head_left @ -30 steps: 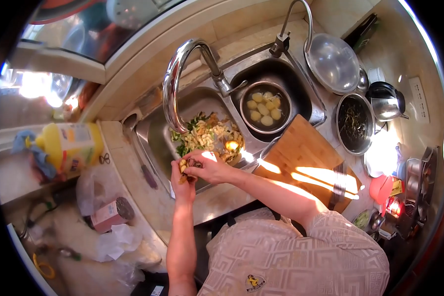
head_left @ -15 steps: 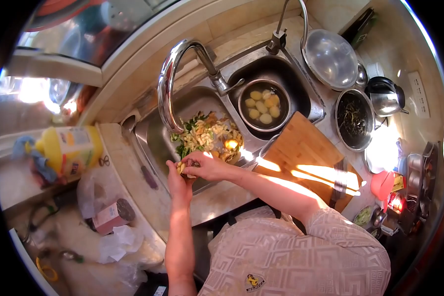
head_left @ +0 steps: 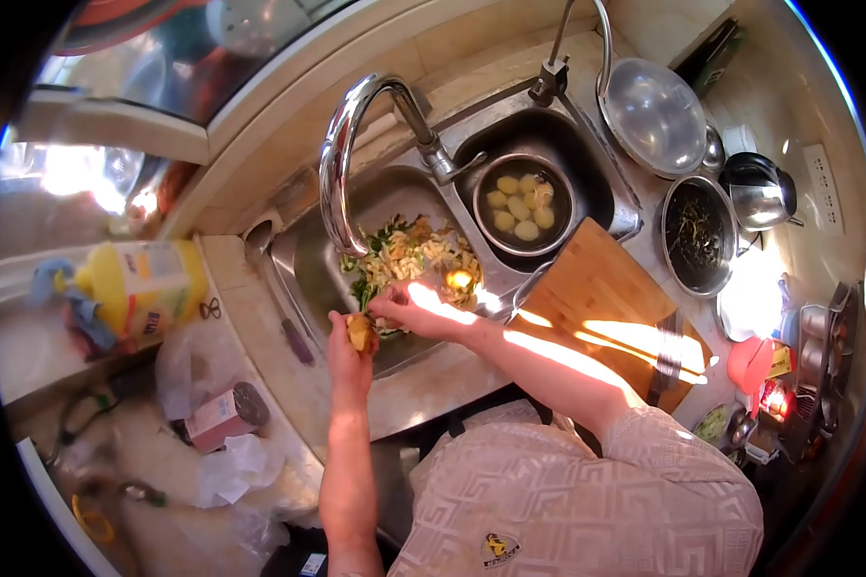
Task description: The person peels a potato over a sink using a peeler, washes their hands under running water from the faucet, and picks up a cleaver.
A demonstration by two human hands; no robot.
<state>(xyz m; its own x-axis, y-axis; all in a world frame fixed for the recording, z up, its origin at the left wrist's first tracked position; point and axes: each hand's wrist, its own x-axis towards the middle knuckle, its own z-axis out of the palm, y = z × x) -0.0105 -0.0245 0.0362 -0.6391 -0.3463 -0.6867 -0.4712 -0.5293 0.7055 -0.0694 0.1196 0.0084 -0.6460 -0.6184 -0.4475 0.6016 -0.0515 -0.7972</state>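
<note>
My left hand (head_left: 347, 354) is closed around a brownish-yellow potato (head_left: 360, 333) at the front edge of the left sink basin (head_left: 303, 255). Just to its right, my right hand (head_left: 404, 310) has its fingers pinched together; whatever they hold, if anything, is too small to make out. Beneath both hands, a heap of pale peelings and green leafy scraps (head_left: 419, 252) lies in the basin. Peeled potatoes (head_left: 520, 207) sit in water inside a metal pot (head_left: 478, 216), which stands in the right basin.
A chrome faucet (head_left: 332, 159) arches over the left basin. Right of the sink lies a wooden cutting board (head_left: 601, 288), with a bowl of dark strands (head_left: 700, 238) and a kettle (head_left: 762, 197) beyond. A ladle (head_left: 277, 279) and a yellow jug (head_left: 149, 284) are at left.
My right hand has moved away from the potato, slightly up and right, so more of the potato shows. My left hand keeps hold of it. The view has shifted a little.
</note>
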